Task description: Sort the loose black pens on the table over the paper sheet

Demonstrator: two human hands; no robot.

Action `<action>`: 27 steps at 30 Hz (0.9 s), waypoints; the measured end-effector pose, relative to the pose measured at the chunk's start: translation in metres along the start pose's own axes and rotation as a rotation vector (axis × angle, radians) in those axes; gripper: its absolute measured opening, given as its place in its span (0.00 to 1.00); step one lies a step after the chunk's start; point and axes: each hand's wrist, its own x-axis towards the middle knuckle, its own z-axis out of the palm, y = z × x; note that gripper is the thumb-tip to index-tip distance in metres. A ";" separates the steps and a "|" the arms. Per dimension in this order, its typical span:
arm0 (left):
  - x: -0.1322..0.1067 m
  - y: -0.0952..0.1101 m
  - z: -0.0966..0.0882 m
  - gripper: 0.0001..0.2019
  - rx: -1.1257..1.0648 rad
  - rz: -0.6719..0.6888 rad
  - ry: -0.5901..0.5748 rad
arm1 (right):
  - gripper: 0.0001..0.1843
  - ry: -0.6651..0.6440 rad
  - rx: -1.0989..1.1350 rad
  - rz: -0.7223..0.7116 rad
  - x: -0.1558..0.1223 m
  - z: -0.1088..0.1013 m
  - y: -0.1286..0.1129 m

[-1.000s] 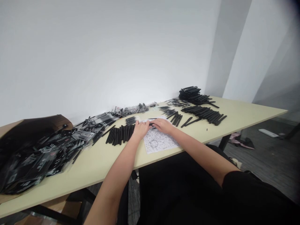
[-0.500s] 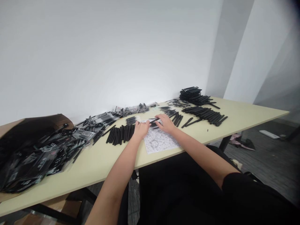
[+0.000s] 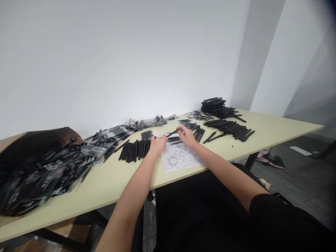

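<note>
My right hand (image 3: pixel 187 135) pinches a thin black pen (image 3: pixel 172 133) and holds it slightly raised over a printed sheet of paper (image 3: pixel 178 157). My left hand (image 3: pixel 158 144) rests at the sheet's left edge with fingers curled, beside a row of black pens (image 3: pixel 135 149); what it holds, if anything, I cannot make out. A few more black pens (image 3: pixel 174 139) lie on the sheet between my hands.
The pale yellow table (image 3: pixel 105 185) carries a heap of plastic pen packets (image 3: pixel 47 175) at the left beside a cardboard box (image 3: pixel 15 143), and stacks of black pens (image 3: pixel 228 127) at the right. The floor lies beyond the right edge.
My right hand has lifted a black pen off the paper and moved slightly right. My left hand has stayed about where it was.
</note>
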 end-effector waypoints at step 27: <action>-0.001 -0.002 -0.003 0.16 0.012 0.027 -0.059 | 0.15 -0.094 0.119 0.149 -0.002 -0.006 -0.008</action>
